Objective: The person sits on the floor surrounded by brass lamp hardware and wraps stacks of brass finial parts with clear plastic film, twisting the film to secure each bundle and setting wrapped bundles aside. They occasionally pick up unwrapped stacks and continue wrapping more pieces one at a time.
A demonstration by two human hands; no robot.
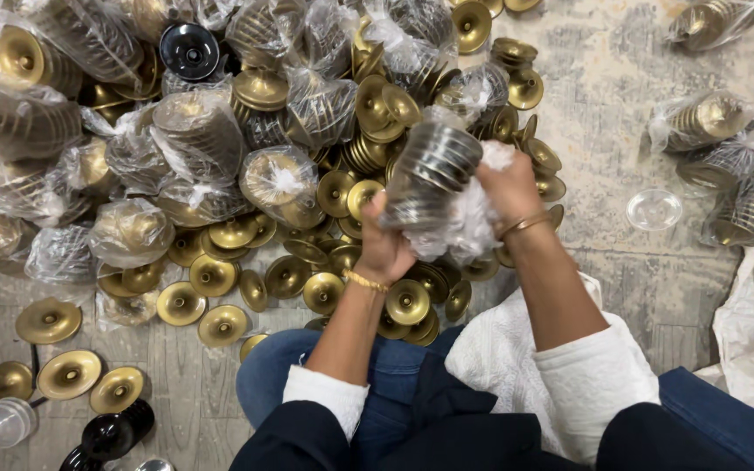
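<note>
Brass-coloured loose discs (pixel 213 275) and bagged stacks (pixel 198 131) heaped behind; left hand (pixel 384 249) and right hand (pixel 506 187) both clenched on bagged disc stack (pixel 429 174).

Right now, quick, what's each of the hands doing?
Left hand: closed, gripping the bagged stack of brass discs from below.
Right hand: closed on the bunched clear plastic bag beside the stack.

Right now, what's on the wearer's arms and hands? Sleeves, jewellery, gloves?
Both hands are bare, no gloves. The left hand has a thin gold bangle at the wrist; the right hand has a similar thin gold bangle. Both forearms are uncovered, with white textured knit sleeves pushed up towards the elbows, and dark outer sleeves showing over them at the bottom edge.
</note>
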